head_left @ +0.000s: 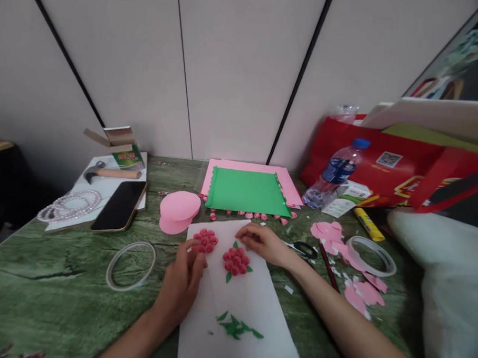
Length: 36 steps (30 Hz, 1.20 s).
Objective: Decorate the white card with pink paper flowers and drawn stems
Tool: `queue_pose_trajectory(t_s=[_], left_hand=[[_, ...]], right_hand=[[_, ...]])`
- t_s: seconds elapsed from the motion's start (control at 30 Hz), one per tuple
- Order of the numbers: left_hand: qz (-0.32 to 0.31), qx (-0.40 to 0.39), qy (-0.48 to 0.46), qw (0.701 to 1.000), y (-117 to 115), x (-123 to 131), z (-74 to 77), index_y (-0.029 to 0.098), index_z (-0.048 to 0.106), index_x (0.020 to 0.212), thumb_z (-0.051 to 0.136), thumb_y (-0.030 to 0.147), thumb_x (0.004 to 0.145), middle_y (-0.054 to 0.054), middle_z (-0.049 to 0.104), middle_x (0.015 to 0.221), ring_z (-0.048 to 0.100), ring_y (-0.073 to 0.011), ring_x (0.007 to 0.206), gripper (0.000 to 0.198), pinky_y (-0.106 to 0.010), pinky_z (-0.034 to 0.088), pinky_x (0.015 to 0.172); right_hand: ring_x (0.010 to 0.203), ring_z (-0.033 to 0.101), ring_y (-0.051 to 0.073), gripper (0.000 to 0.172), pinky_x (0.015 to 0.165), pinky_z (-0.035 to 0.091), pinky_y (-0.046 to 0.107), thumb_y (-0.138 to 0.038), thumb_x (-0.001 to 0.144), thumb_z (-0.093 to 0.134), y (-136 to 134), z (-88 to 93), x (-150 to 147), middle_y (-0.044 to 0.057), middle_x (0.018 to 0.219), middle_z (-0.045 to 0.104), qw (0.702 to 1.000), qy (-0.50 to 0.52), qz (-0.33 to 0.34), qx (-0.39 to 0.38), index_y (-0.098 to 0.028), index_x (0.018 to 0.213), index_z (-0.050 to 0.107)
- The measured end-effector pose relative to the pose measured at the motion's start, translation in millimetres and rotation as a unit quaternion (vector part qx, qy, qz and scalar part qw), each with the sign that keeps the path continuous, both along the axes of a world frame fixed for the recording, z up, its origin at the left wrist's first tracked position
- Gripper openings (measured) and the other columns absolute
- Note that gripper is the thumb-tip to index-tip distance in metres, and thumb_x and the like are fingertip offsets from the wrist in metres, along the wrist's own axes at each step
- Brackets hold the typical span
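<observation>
A white sheet lies in front of me with two clusters of small rolled red paper flowers on it. At the left cluster, the bent, parted fingers of my left hand touch or overlap its lower-left edge. Green paper leaves stick out around the right cluster. Just above and right of that cluster, my right hand has its fingers loosely bent and apart, with nothing visible in them. Several loose green paper leaves are scattered lower on the sheet.
Behind the sheet lie green paper and pink discs. A tape roll, phone and hammer are leftward. Rightward are scissors, pink scraps, a glue stick, a bottle and a red bag.
</observation>
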State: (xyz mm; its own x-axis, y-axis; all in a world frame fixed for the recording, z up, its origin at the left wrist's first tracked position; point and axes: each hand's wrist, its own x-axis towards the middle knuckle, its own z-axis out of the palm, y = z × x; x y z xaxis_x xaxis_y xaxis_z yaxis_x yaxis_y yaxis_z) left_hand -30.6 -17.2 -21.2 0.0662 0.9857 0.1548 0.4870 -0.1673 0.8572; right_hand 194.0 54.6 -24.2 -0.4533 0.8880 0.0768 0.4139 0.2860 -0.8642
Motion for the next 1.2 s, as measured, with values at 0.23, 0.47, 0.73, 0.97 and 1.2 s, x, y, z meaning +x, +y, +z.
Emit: queue_pose_trajectory(t_s=[0.23, 0.47, 0.73, 0.97, 1.2], left_hand=[[-0.026, -0.053, -0.233, 0.971, 8, 1, 8.2, 0.022, 0.042, 0.098, 0.051, 0.046, 0.083, 0.005, 0.059, 0.065, 0.05, -0.0093, 0.044, 0.029, -0.02, 0.038, 0.041], [-0.249, -0.191, -0.501, 0.807, 10, -2, 14.5, 0.02, 0.05, 0.097, 0.061, 0.071, 0.051, 0.005, 0.056, 0.054, 0.041, -0.0053, 0.032, 0.07, -0.014, 0.027, 0.03], [-0.193, -0.124, -0.454, 0.861, 6, 0, 14.6, 0.018, 0.051, 0.097, 0.056, 0.071, 0.06, 0.009, 0.045, 0.043, 0.031, -0.0048, 0.032, 0.065, -0.016, 0.024, 0.034], [-0.237, -0.118, -0.425, 0.866, 3, 3, 8.2, 0.019, 0.048, 0.109, 0.063, 0.07, 0.055, 0.009, 0.045, 0.045, 0.027, -0.0033, 0.034, 0.076, -0.016, 0.022, 0.036], [-0.185, -0.098, -0.395, 0.895, -3, 5, 15.9, 0.018, 0.056, 0.103, 0.076, 0.057, 0.051, -0.001, 0.06, 0.076, 0.048, -0.0069, 0.053, 0.068, -0.016, 0.037, 0.045]], right_hand=[[0.058, 0.056, 0.011, 0.014, 0.056, 0.048, 0.026, -0.026, 0.081, 0.049, 5, -3.5, 2, 0.004, 0.084, 0.055, 0.998, 0.036, 0.004, -0.057, -0.015, 0.085, 0.059], [0.062, 0.057, 0.011, 0.014, 0.059, 0.049, 0.026, -0.028, 0.081, 0.053, 5, -8.3, 4, 0.004, 0.086, 0.058, 0.996, 0.049, 0.006, -0.067, -0.016, 0.085, 0.059], [0.065, 0.058, 0.013, 0.015, 0.061, 0.048, 0.027, -0.026, 0.077, 0.055, -5, 13.0, 5, 0.005, 0.079, 0.062, 0.999, 0.021, -0.008, -0.025, -0.014, 0.084, 0.06], [0.063, 0.056, 0.009, 0.01, 0.054, 0.05, 0.023, -0.027, 0.075, 0.064, -65, 69.2, -39, 0.002, 0.082, 0.059, 0.987, 0.151, 0.035, -0.045, -0.017, 0.074, 0.064], [0.067, 0.058, 0.009, 0.011, 0.06, 0.054, 0.026, -0.028, 0.073, 0.067, -78, 82.0, -73, 0.001, 0.09, 0.056, 0.956, 0.25, 0.111, -0.104, -0.017, 0.073, 0.063]])
